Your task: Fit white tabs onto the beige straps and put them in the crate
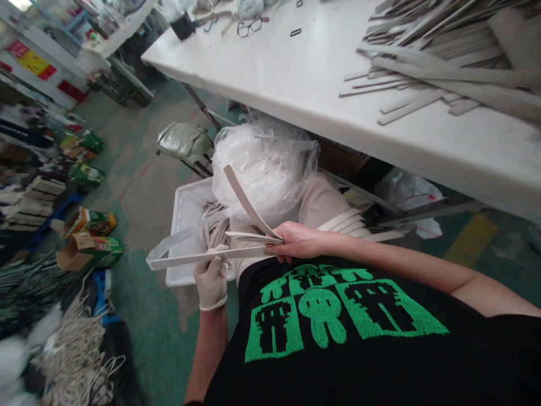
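My left hand (211, 280), in a pale glove, pinches a long light-grey strap (186, 258) near its middle. From the strap's far left end, a translucent film ribbon (177, 239) folds back toward the white plastic bag. My right hand (298, 241), bare, is closed on the strap's other end together with several more grey straps (249, 203), one curving upward. Across my lap lie further pale straps (346, 221). Below the hands stands a white plastic bin (180, 225) with bundled grey straps (214, 234) inside.
A bulging clear bag (262, 163) of white film sits against the white table (270, 79). On the table are a heap of grey straps (456, 62), eyeglasses (250, 26) and a black cup (182, 26). Cardboard boxes (88, 248) and coiled cord (76, 349) lie on the left.
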Available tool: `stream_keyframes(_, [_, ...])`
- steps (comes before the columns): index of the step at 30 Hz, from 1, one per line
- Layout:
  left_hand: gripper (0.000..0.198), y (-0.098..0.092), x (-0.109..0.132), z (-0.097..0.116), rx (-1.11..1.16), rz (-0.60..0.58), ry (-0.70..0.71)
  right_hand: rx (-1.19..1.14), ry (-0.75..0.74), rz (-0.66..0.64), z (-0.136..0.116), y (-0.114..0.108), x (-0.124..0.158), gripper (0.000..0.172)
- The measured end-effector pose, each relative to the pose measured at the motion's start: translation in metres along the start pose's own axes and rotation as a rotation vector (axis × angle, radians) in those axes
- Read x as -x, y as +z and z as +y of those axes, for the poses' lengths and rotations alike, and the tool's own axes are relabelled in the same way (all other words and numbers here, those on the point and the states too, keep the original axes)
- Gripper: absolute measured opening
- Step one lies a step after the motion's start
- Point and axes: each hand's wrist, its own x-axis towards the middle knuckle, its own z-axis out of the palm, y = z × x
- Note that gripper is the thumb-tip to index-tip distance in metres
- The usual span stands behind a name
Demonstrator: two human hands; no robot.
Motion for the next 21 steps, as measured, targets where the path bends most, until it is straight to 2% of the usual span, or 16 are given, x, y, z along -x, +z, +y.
stream_keyframes(2, [0.035,-0.013,0.013,0.000,0.031,0.068,-0.044,0.099,0.043,-0.005,-0.005,0.004,-0.004,0.034])
stream_keyframes(4, [0.036,-0.015,0.027,-0.005,0.087,0.111,-0.124,0.202,0.064,0.016,-0.009,0.007,-0.010,0.035])
stream_keyframes(6, [0.032,-0.007,0.038,-0.015,0.166,0.130,-0.208,0.304,0.061,0.050,-0.011,0.012,-0.020,0.034])
stream_keyframes(8, [0.031,0.006,0.044,-0.026,0.238,0.089,-0.273,0.378,0.053,0.075,-0.011,0.020,-0.031,0.032])
stream_keyframes(11, [0.030,0.021,0.042,-0.036,0.264,-0.051,-0.311,0.358,0.062,0.069,-0.006,0.031,-0.043,0.034])
stream_keyframes(12, [0.031,0.021,0.039,-0.036,0.264,-0.059,-0.311,0.314,0.072,0.052,-0.002,0.031,-0.044,0.035])
stream_keyframes(15, [0.030,0.014,0.027,-0.032,0.283,0.077,-0.288,0.193,0.096,0.002,0.008,0.020,-0.037,0.036])
stream_keyframes(17, [0.031,0.010,0.022,-0.030,0.304,0.151,-0.275,0.208,0.102,0.019,0.011,0.010,-0.032,0.040])
stream_keyframes(19, [0.029,0.014,0.023,-0.032,0.317,0.107,-0.299,0.280,0.115,0.061,0.013,0.007,-0.032,0.045])
stream_keyframes(21, [0.027,0.023,0.027,-0.036,0.308,0.000,-0.327,0.336,0.125,0.091,0.013,0.011,-0.035,0.046])
